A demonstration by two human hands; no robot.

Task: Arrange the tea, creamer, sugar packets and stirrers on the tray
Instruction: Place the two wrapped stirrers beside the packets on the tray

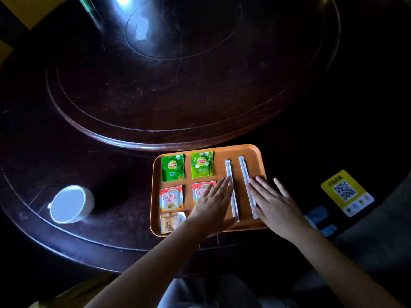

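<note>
An orange tray [242, 150] lies on the dark table in front of me. Two green Lipton tea packets [172, 167] [202, 164] sit in its far row. Below them lie two red-and-white Coffee mate creamer packets [171, 198] [200, 188]; the right one is partly under my left hand. A brown sugar packet [170, 222] rests at the near left corner. Two white wrapped stirrers [229, 172] [244, 172] lie lengthwise on the right half. My left hand [213, 203] lies flat, fingers against the left stirrer. My right hand [274, 205] lies flat beside the right stirrer, touching it.
A white cup [70, 203] stands on the table to the left of the tray. A yellow QR-code card [347, 192] and blue packets [320, 217] lie to the right. A raised round turntable [178, 85] fills the table behind the tray.
</note>
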